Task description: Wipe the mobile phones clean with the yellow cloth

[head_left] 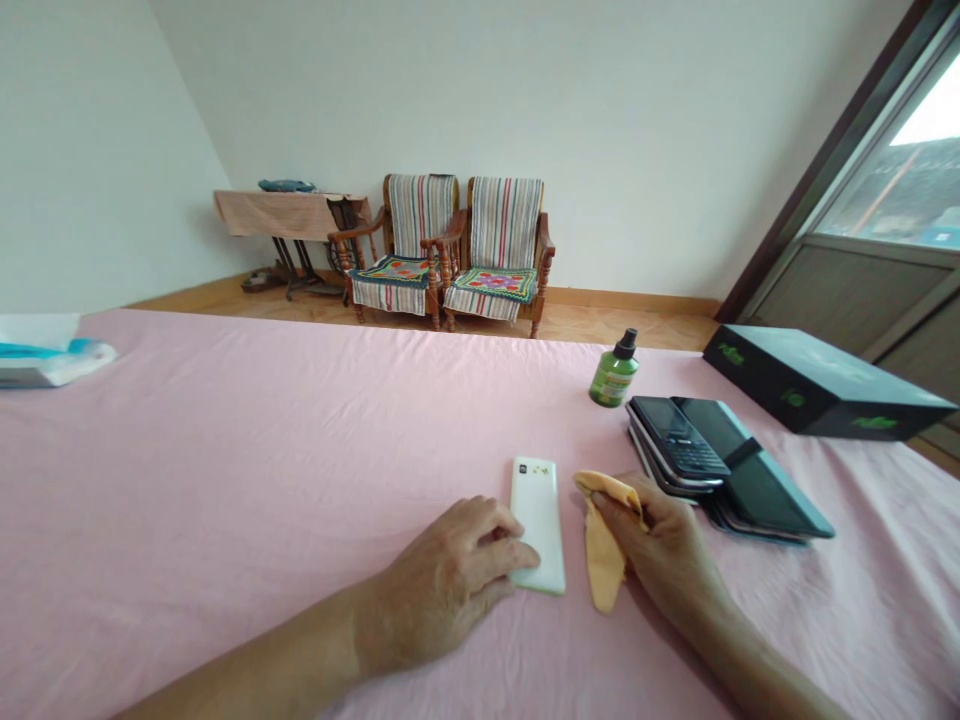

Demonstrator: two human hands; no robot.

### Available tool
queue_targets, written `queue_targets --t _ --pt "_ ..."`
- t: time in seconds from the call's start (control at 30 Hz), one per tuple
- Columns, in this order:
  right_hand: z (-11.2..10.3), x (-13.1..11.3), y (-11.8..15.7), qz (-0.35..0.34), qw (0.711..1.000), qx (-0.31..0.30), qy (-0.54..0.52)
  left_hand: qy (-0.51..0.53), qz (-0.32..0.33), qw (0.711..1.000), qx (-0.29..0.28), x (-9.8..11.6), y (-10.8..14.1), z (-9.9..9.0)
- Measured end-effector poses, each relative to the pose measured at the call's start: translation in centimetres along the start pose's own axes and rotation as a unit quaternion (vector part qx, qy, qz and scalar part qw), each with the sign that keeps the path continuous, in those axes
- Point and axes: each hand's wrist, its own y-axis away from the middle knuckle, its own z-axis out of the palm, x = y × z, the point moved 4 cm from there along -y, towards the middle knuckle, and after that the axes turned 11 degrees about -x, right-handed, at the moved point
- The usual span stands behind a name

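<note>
A white mobile phone (pixel 546 512) lies back side up on the pink tablecloth, its small camera at the upper left corner. My left hand (pixel 454 570) grips its left edge, with fingertips resting on the lower part of the back. Just right of the phone, my right hand (pixel 667 545) is closed around a yellow cloth (pixel 604 560), pinched between thumb and fingers. One end of the cloth hangs toward the table, apart from the phone. The underside of the phone is hidden.
Beyond my right hand lie stacked phones (pixel 679 437) and tablets (pixel 772 480). A green spray bottle (pixel 613 372) stands behind them, near a black box (pixel 817 385). A tissue pack (pixel 52 362) sits at far left. Two wooden chairs (pixel 495 230) are past the table (pixel 300 420).
</note>
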Motion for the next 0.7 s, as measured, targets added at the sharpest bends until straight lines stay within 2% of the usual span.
queue_targets --t 0.43,0.7 --pt "0.17 -0.47 0.13 -0.018 1.0 -0.019 0.01 0.086 0.005 0.996 0.014 -0.27 -0.07 -0.36" --pt "0.35 -0.63 0.1 -0.022 0.999 -0.026 0.004 0.023 0.003 1.0 0.002 -0.02 -0.13 -0.1"
